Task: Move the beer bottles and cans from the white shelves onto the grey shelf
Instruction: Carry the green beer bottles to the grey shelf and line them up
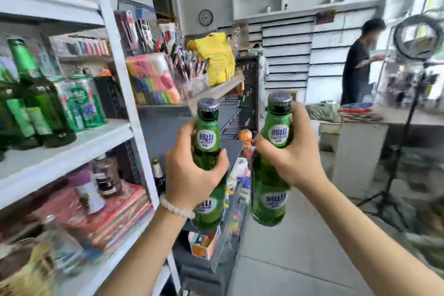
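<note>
I hold two green beer bottles upright in front of me, one in each hand. My left hand (192, 175) grips the left bottle (207, 132) around its shoulder. My right hand (288, 151) grips the right bottle (269, 199) at its neck. On the white shelf (72, 146) to my left stand more green bottles (36, 94) and green-and-silver cans (81, 101). The dark grey shelf (165, 127) lies straight ahead, behind the left bottle, and one dark bottle (158, 175) stands low beside it.
The white shelf's upright post (125, 94) stands between the two shelves. Colourful stationery and a yellow bag (218, 57) fill the shelves ahead. A person in black (358, 67) stands at the far right counter. A ring light on a tripod (408, 103) occupies the right floor.
</note>
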